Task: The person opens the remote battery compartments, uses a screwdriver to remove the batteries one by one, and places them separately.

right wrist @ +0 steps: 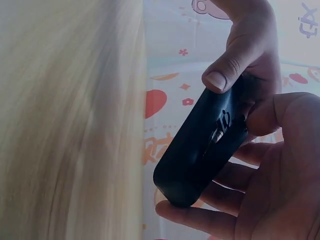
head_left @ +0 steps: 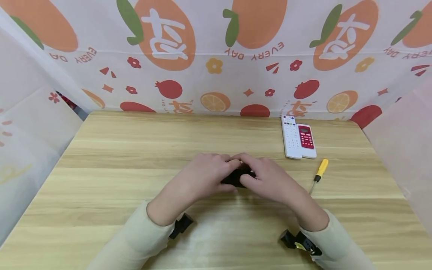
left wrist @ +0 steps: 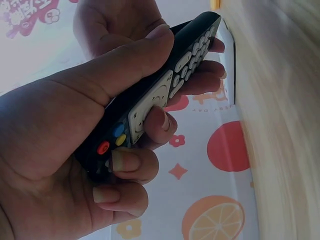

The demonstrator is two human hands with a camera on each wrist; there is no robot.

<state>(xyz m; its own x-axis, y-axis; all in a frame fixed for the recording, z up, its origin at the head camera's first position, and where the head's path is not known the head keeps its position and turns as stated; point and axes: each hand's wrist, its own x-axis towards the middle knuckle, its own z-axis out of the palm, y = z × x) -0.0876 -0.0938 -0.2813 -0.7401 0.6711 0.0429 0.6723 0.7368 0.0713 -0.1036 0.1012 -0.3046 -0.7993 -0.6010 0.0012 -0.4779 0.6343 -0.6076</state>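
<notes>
Both hands hold a black remote control (head_left: 237, 178) low over the middle of the table. My left hand (head_left: 207, 174) grips one end, its thumb along the edge and fingers curled round toward the keys. In the left wrist view the remote's button side (left wrist: 172, 90) shows white keys and red, blue and yellow ones. The right hand (head_left: 270, 180) holds the other end, its fingers (right wrist: 200, 220) under the casing and its thumb at the back. In the right wrist view, a gap opens in the remote's back (right wrist: 182, 160) beside a raised cover piece, with something shiny inside.
Two white remotes, a longer one (head_left: 290, 140) and a shorter one with a red panel (head_left: 306, 140), lie together at the back right. Nearer, a yellow-handled screwdriver (head_left: 321, 168) lies beyond the right forearm. A fruit-printed cloth (head_left: 216, 75) hangs behind the wooden table (head_left: 118, 157).
</notes>
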